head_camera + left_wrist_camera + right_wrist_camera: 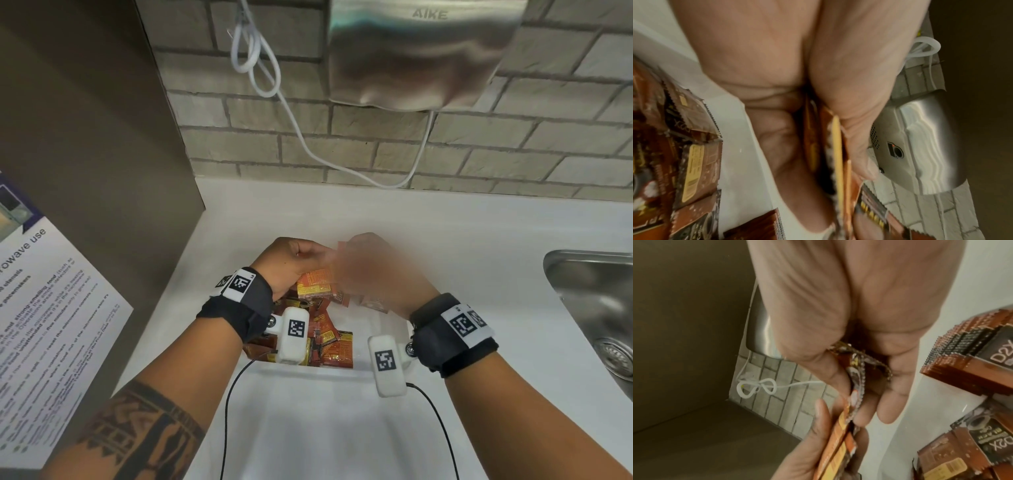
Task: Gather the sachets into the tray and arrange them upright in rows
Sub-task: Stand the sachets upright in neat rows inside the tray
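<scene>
Inside tray (346, 371): loose sachets (337, 347); both hands gripping more.

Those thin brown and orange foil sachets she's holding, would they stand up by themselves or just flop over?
Probably flop. The brown and orange foil sachets look thin and flat edge-on, so each likely tips unless leaned on neighbours. The left hand grips several at once, which suggests they are light. The glossy foil may be slippery; loose ones lie jumbled in the white tray.

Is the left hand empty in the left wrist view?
No: the left hand grips a thin stack of sachets edge-on between thumb and fingers.
</scene>
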The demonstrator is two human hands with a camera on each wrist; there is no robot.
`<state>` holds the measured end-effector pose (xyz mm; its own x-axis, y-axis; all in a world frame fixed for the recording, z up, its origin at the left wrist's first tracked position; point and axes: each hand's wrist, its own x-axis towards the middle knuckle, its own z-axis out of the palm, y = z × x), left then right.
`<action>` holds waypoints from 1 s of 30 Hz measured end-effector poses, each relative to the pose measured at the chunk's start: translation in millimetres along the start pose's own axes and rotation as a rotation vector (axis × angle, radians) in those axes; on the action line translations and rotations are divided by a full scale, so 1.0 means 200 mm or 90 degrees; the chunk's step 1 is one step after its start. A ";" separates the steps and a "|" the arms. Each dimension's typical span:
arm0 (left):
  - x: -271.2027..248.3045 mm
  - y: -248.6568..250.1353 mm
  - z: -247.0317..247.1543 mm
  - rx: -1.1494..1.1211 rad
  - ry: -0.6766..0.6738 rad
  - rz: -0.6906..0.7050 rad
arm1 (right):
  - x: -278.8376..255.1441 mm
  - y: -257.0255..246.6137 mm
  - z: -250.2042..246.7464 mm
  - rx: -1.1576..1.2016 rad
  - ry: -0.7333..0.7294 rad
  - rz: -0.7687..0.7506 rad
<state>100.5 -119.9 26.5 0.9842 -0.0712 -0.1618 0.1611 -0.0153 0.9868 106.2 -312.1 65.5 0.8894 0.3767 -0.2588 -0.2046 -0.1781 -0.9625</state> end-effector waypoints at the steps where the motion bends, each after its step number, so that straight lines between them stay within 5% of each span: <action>1: 0.00 0.00 -0.01 -0.012 0.008 -0.007 | 0.00 0.00 -0.01 0.026 0.003 0.006; 11: -0.01 0.03 0.08 -0.060 0.021 0.008 | 0.01 0.03 0.01 -0.020 0.047 -0.007; 19: -0.02 0.03 0.00 -0.214 -0.168 -0.080 | 0.01 0.03 -0.06 0.086 0.080 0.012; 24: -0.01 0.01 0.00 -0.227 -0.049 -0.117 | 0.02 0.05 -0.08 -0.123 0.193 -0.221; 27: 0.00 0.02 -0.01 -0.260 -0.029 -0.110 | 0.02 0.09 -0.06 -0.338 0.186 -0.347; 30: 0.00 0.02 0.00 -0.270 -0.032 -0.096 | 0.02 0.15 -0.04 -0.381 0.168 -0.383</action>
<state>101.7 -119.5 31.1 0.9444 -0.1477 -0.2936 0.3283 0.3799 0.8648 107.6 -323.8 35.2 0.8579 0.3508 0.3754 0.5099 -0.4908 -0.7065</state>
